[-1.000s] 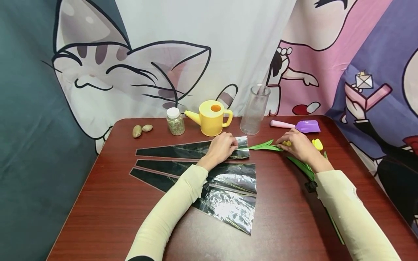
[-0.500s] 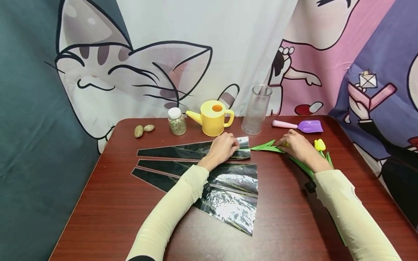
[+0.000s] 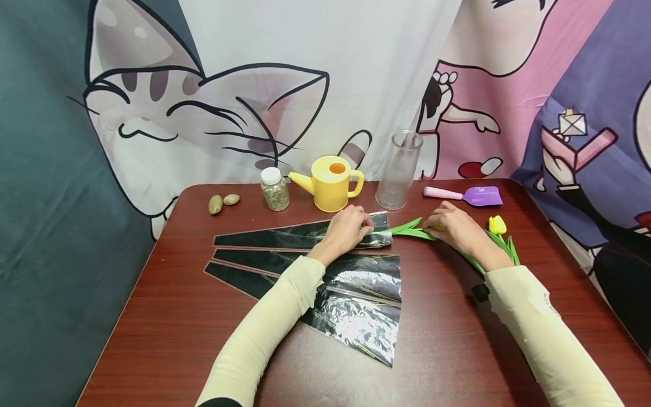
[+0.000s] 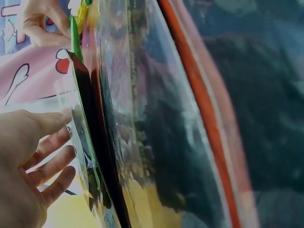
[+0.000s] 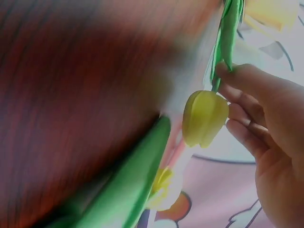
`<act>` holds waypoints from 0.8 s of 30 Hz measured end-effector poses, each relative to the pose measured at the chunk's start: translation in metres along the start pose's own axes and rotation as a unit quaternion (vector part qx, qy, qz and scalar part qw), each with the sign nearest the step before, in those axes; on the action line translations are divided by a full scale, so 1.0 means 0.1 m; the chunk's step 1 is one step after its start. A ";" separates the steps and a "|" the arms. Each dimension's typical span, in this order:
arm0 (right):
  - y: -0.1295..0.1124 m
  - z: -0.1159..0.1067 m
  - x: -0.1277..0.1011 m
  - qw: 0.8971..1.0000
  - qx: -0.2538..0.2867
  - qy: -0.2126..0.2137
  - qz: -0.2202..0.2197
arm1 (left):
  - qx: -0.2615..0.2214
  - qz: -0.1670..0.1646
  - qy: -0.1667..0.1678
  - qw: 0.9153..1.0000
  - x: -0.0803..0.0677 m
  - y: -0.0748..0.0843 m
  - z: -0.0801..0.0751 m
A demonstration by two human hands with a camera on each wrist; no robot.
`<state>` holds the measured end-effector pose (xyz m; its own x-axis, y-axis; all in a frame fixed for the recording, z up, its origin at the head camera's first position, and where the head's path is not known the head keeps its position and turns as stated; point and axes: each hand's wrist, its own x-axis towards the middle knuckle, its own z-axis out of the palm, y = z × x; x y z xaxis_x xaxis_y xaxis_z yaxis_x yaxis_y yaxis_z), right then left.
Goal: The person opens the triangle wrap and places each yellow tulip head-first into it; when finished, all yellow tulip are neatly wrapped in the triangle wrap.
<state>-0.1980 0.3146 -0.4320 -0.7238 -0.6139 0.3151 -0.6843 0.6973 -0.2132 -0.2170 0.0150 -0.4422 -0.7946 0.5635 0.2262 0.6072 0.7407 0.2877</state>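
Left hand (image 3: 347,230) lies flat, fingers straight, pressing the wide mouth of the top cellophane sleeve (image 3: 300,234) to the table (image 3: 168,316), just in front of the yellow watering can (image 3: 329,182); right hand (image 3: 454,227), to the can's right, pinches a yellow tulip (image 5: 204,117) by the stem below the bloom, leaves (image 3: 411,228) aimed at the sleeve mouth. Risk: sleeve is thin & slick, so w/ a lighter press it may skid or crumple, & leaves may catch on the rim & fold back. A second tulip (image 3: 497,225) lies right of the hand; a wrist sweep could knock it off.
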 end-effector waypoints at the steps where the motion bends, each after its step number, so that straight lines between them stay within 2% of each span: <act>1: -0.03 0.01 0.02 1.000 0.002 0.003 -0.006 | -0.004 -0.001 0.000 1.000 0.01 0.01 0.00; 5: -0.14 0.08 0.15 0.999 0.017 0.013 -0.027 | -0.019 0.001 0.001 1.000 0.03 0.04 0.00; 10: -0.26 0.17 0.30 0.998 0.046 0.018 -0.033 | -0.024 0.004 0.005 1.000 0.03 0.07 0.00; 17: -0.31 0.28 0.40 0.996 0.088 0.027 -0.019 | -0.036 0.002 0.014 0.999 0.03 0.07 -0.02; 24: -0.30 0.32 0.39 0.994 0.108 0.013 0.008 | -0.037 -0.001 0.008 0.999 0.03 0.05 -0.01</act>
<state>-0.2082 0.2575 -0.4431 -0.7338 -0.5920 0.3332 -0.6781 0.6089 -0.4115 -0.2158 0.0200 -0.4390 -0.7954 0.5563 0.2406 0.6055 0.7122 0.3553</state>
